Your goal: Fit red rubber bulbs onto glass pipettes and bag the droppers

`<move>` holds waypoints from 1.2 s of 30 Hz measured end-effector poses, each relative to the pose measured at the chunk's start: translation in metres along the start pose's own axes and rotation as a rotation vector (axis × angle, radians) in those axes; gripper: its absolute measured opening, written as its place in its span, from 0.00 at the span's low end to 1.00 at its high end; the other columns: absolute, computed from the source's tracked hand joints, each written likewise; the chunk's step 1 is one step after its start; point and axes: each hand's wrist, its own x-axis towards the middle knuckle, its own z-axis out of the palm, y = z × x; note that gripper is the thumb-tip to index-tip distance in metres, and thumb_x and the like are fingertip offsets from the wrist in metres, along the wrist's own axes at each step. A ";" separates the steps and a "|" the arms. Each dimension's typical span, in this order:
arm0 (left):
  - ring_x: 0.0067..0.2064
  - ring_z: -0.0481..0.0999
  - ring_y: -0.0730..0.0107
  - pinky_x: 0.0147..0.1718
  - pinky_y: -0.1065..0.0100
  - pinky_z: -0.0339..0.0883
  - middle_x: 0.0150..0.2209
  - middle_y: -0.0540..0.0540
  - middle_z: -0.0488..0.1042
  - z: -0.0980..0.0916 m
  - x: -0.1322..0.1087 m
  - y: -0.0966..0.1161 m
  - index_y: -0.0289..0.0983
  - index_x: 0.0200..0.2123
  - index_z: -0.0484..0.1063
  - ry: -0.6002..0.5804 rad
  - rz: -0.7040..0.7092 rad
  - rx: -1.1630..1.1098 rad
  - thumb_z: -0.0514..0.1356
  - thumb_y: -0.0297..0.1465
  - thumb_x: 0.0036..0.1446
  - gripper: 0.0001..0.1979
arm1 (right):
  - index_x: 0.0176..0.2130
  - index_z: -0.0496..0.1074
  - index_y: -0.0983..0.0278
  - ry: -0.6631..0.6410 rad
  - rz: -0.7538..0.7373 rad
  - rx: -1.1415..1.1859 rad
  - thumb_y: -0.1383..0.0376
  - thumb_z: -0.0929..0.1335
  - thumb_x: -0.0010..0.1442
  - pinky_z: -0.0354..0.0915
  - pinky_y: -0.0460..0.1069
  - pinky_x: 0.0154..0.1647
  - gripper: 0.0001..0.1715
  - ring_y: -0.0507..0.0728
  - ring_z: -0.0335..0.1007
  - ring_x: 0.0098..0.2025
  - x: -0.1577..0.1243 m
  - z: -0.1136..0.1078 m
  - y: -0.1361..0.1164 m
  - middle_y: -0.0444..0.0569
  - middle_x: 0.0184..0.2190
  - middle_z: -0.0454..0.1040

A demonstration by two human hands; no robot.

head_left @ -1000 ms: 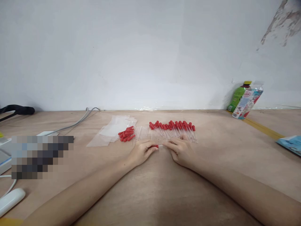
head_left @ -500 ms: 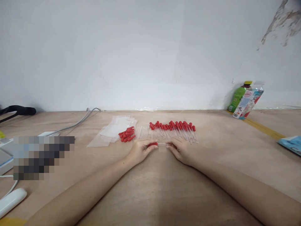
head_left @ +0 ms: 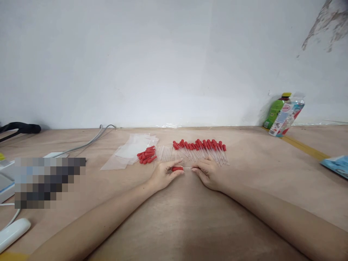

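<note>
Far out to the left of the left hand lay a white device (head_left: 13,232) and a grey cable (head_left: 84,143). Just beyond and left of that hand sat clear plastic bags (head_left: 127,152), a small heap of loose red bulbs (head_left: 146,154) and a few bare tubes (head_left: 163,153). The left hand (head_left: 163,174) rested on the table (head_left: 185,224), its thumb and fingers pinched on a red bulb (head_left: 177,168). From the bulb a thin glass tube (head_left: 187,168) ran across to the right hand (head_left: 208,174), whose fingertips were closed on its other end. Just beyond the right hand lay a row of finished droppers (head_left: 201,149). Well off to its right two bottles (head_left: 282,114) leaned against the wall.
</note>
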 end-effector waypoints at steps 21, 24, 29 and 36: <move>0.41 0.73 0.66 0.42 0.65 0.64 0.37 0.46 0.76 -0.014 0.007 -0.002 0.40 0.40 0.73 0.012 0.335 0.307 0.60 0.37 0.51 0.14 | 0.30 0.69 0.64 -0.018 -0.100 -0.257 0.63 0.57 0.63 0.48 0.49 0.36 0.16 0.51 0.62 0.29 0.004 -0.005 -0.002 0.46 0.25 0.70; 0.39 0.71 0.66 0.45 0.61 0.57 0.34 0.49 0.76 -0.017 0.007 -0.001 0.43 0.35 0.75 0.045 0.380 0.451 0.60 0.39 0.50 0.10 | 0.32 0.71 0.63 0.003 -0.102 -0.251 0.62 0.59 0.62 0.48 0.50 0.38 0.15 0.51 0.62 0.31 0.002 -0.007 0.000 0.46 0.27 0.70; 0.36 0.71 0.67 0.47 0.60 0.51 0.27 0.50 0.76 -0.015 0.006 -0.002 0.43 0.33 0.75 0.035 0.400 0.529 0.59 0.39 0.52 0.09 | 0.31 0.72 0.61 -0.001 -0.161 -0.304 0.62 0.61 0.60 0.46 0.52 0.42 0.13 0.51 0.60 0.32 0.002 -0.008 0.000 0.45 0.25 0.70; 0.33 0.70 0.69 0.47 0.59 0.49 0.25 0.50 0.75 -0.010 0.006 -0.002 0.42 0.31 0.75 0.008 0.373 0.504 0.57 0.39 0.53 0.10 | 0.29 0.70 0.63 0.036 -0.132 -0.300 0.66 0.60 0.60 0.46 0.52 0.42 0.13 0.51 0.58 0.30 0.003 -0.002 -0.002 0.44 0.23 0.68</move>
